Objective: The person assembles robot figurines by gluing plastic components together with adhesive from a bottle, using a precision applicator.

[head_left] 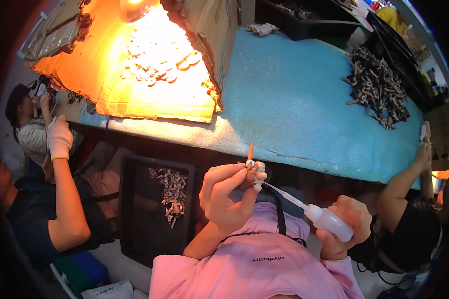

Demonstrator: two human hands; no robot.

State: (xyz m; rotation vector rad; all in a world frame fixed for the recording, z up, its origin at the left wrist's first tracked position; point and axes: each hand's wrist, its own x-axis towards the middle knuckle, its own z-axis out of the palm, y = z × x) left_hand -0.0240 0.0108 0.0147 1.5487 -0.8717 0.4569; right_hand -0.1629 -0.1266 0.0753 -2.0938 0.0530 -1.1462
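Above my lap, in front of the table edge, my left hand [227, 194] pinches a small figurine [255, 172] between thumb and fingers. It is pale and brown, with a pointed orange piece sticking up from its top. My right hand [348, 222] is wrapped round a white squeeze bottle [330, 221], tilted toward the figurine. The bottle's long thin nozzle [287, 195] reaches the figurine's lower right side; whether the tip touches it I cannot tell.
A blue-covered table [284, 94] lies ahead, bearing a brightly lit cardboard box [154, 107] with small pieces inside. Dark and tan pieces [379, 87] are heaped at the right. A black tray [144, 219] with small parts sits at my left. People [65, 199] sit on both sides.
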